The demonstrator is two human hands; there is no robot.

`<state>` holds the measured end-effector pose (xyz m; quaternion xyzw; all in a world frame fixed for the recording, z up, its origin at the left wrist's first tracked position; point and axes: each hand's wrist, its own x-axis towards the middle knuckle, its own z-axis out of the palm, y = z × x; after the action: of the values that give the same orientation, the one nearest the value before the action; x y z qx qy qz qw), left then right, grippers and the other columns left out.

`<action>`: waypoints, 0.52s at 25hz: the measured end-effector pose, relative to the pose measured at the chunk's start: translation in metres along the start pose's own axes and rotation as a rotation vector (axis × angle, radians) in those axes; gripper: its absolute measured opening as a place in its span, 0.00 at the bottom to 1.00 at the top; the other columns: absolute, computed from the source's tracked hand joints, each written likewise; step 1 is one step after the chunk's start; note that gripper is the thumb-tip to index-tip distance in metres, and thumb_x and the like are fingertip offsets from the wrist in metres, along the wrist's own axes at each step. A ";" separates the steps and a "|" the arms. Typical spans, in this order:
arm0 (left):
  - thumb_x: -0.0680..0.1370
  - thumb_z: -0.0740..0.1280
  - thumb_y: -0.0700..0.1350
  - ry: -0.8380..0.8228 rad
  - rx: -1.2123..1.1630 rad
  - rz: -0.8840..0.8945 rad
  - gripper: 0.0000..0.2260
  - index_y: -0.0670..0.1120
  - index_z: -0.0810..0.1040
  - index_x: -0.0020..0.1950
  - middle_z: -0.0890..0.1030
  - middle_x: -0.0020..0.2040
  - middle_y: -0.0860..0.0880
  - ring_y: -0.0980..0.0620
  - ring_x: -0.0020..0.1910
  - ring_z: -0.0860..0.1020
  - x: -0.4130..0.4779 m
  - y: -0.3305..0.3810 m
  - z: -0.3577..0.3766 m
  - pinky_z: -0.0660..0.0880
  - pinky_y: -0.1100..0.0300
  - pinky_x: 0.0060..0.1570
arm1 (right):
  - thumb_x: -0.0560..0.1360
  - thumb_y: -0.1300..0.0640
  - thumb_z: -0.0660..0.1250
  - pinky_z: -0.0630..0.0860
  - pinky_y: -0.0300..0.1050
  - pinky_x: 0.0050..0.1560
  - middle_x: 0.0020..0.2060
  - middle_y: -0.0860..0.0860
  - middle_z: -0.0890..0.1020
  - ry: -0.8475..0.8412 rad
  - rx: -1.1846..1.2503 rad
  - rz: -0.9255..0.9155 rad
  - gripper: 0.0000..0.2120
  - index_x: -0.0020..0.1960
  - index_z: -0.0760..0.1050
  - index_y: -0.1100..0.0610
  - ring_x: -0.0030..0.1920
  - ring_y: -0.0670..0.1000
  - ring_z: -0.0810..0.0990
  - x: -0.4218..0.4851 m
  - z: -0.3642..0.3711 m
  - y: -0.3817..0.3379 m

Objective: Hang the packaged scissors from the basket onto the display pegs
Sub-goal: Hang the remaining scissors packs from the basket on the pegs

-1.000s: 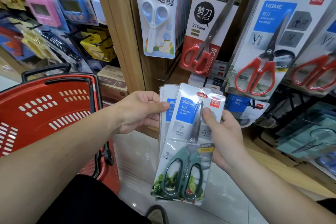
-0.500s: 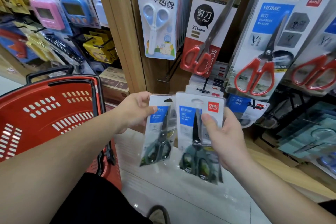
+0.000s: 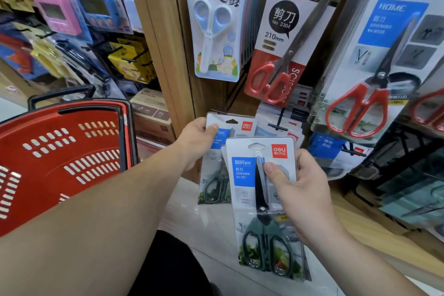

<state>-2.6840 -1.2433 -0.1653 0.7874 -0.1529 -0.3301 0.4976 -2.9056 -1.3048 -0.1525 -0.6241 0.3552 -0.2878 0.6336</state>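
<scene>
Green-handled scissors in a white pack, lower middle, pinched by right hand; left hand pinches second pack behind.

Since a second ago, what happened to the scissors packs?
The stack got split. The left grip carried the back pack off toward the pegs; the right grip keeps the front pack, closer to us. The basket and hanging scissors stayed put.
</scene>
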 end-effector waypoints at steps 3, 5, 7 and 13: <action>0.87 0.61 0.54 0.038 -0.089 -0.011 0.13 0.54 0.73 0.71 0.81 0.66 0.53 0.53 0.58 0.80 0.006 0.001 -0.002 0.75 0.59 0.37 | 0.80 0.66 0.71 0.77 0.27 0.37 0.41 0.36 0.87 -0.027 -0.001 0.009 0.09 0.53 0.78 0.53 0.43 0.35 0.85 0.004 0.001 0.001; 0.87 0.60 0.54 0.060 -0.109 -0.023 0.09 0.56 0.72 0.67 0.80 0.61 0.55 0.57 0.50 0.77 0.011 0.000 -0.001 0.72 0.60 0.33 | 0.80 0.66 0.71 0.78 0.28 0.38 0.42 0.36 0.87 -0.039 0.001 0.015 0.10 0.53 0.78 0.52 0.43 0.35 0.86 0.005 0.003 0.001; 0.87 0.60 0.54 0.073 -0.093 -0.024 0.08 0.55 0.72 0.65 0.78 0.55 0.57 0.58 0.44 0.75 0.014 0.002 0.002 0.71 0.61 0.30 | 0.80 0.66 0.71 0.78 0.28 0.38 0.43 0.37 0.88 -0.030 0.000 0.017 0.11 0.53 0.79 0.51 0.44 0.36 0.86 0.006 0.005 0.002; 0.88 0.61 0.50 0.193 -0.173 0.107 0.05 0.52 0.74 0.61 0.84 0.58 0.51 0.52 0.56 0.83 0.030 -0.007 0.009 0.84 0.52 0.50 | 0.80 0.64 0.71 0.79 0.30 0.37 0.44 0.38 0.88 -0.011 0.010 0.040 0.08 0.54 0.79 0.51 0.45 0.38 0.86 0.005 0.004 0.001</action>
<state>-2.6689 -1.2632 -0.1855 0.7604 -0.1173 -0.2379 0.5929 -2.8996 -1.3069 -0.1544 -0.6153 0.3624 -0.2734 0.6444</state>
